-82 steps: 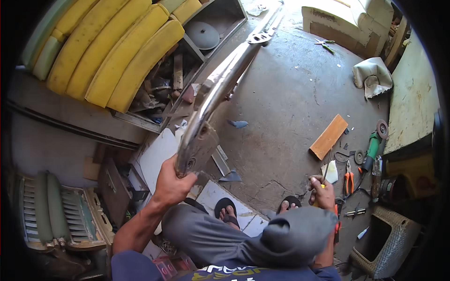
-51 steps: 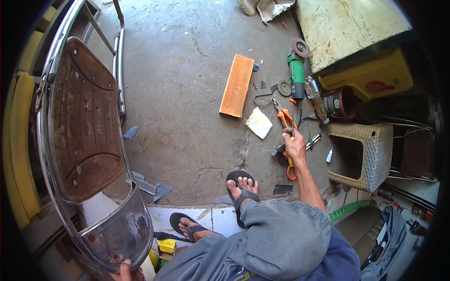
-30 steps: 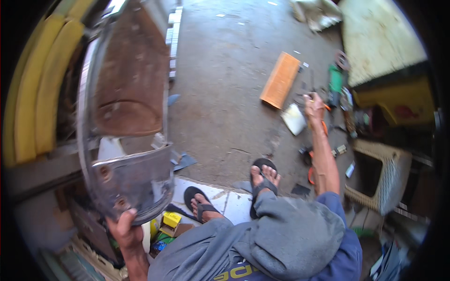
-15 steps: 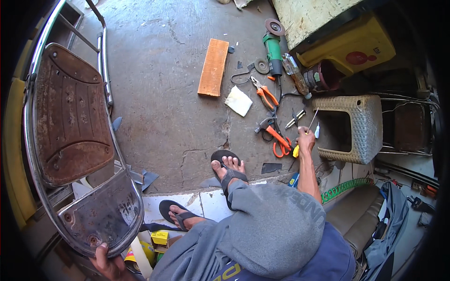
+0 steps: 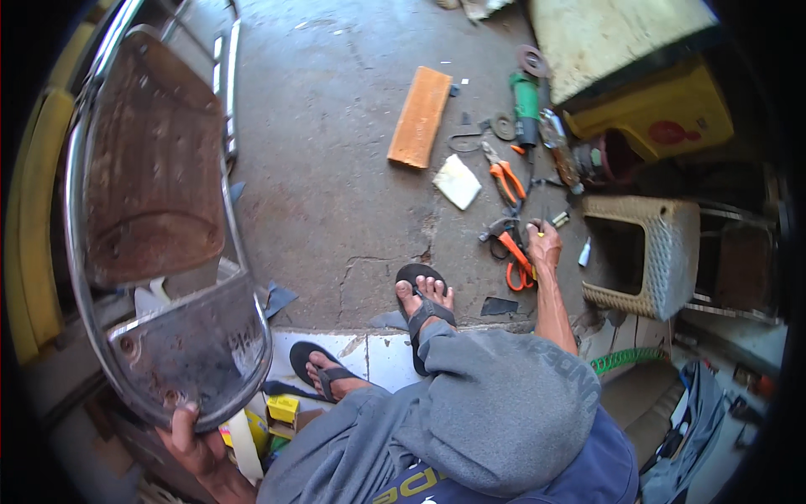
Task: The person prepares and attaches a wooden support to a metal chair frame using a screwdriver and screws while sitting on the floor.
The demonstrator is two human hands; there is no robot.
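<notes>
My left hand (image 5: 197, 449) grips the rounded lower end of a chrome-framed metal chair (image 5: 74, 210), at the rim of its scuffed, rusty plate (image 5: 189, 336). A rusty brown panel (image 5: 155, 160) sits farther up in the frame. To the right, my right hand (image 5: 546, 244) is closed around a screwdriver (image 5: 544, 220) with a yellow handle, its thin shaft pointing away from me. This hand is over the floor beside an orange-handled hammer (image 5: 512, 245) and orange-handled scissors (image 5: 519, 275).
Beyond the hammer lie orange-handled pliers (image 5: 505, 178), a white pad (image 5: 457, 181), an orange-brown block (image 5: 420, 118) and a green angle grinder (image 5: 525, 105). A woven-pattern stool (image 5: 680, 252) lies on its side at right. A green coiled hose (image 5: 625, 359) runs near my right side.
The chair has swung slightly up and to the right with my left hand on it. The screwdriver's shaft has turned from slanting right to pointing nearly straight away. The whole view has shifted.
</notes>
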